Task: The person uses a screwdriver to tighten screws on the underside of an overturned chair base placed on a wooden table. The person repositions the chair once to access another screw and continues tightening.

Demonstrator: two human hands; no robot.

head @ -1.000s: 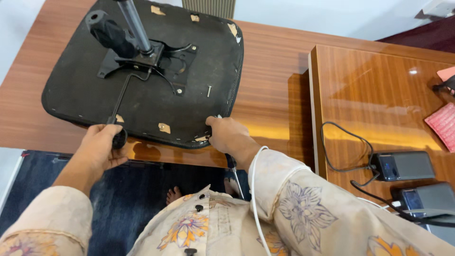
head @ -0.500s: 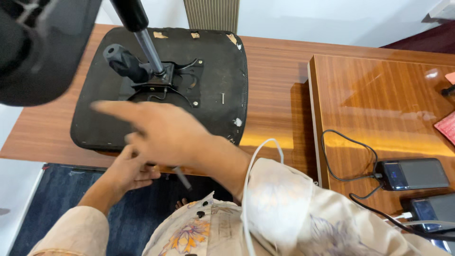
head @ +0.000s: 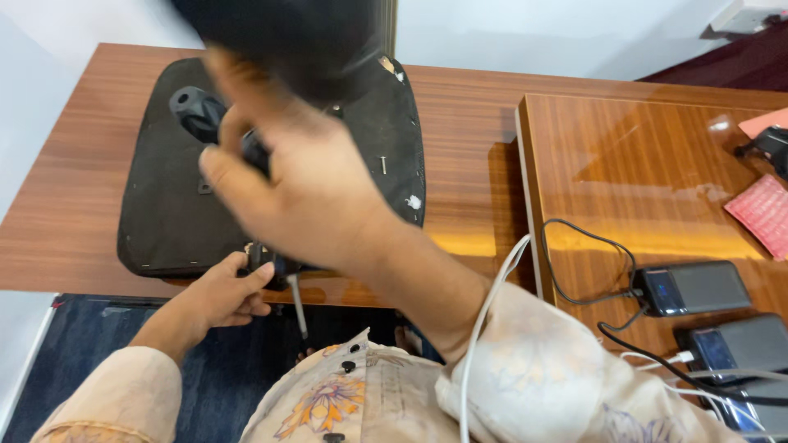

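An upturned black chair seat (head: 164, 213) lies on the brown wooden table (head: 66, 221), its black lever knob (head: 190, 108) sticking up. My right hand (head: 312, 189) is raised close to the camera, fingers curled around a dark part of the chair's mechanism (head: 253, 152). A large blurred black chair part (head: 287, 33) hangs just above it. My left hand (head: 222, 295) is at the table's front edge under the seat. It grips a screwdriver (head: 297, 310) with a black handle, and the metal shaft points down.
A glossy second table (head: 657, 164) adjoins on the right, carrying two dark power banks (head: 694, 287) (head: 739, 344) with black cables (head: 574, 271) and a pink pouch (head: 767, 213). A white cable (head: 484, 328) runs over my sleeve. Blue carpet (head: 82, 353) lies below.
My right hand left the seat's front edge and rose across the view to the mechanism. My left hand stayed at the front edge; the view shifted left.
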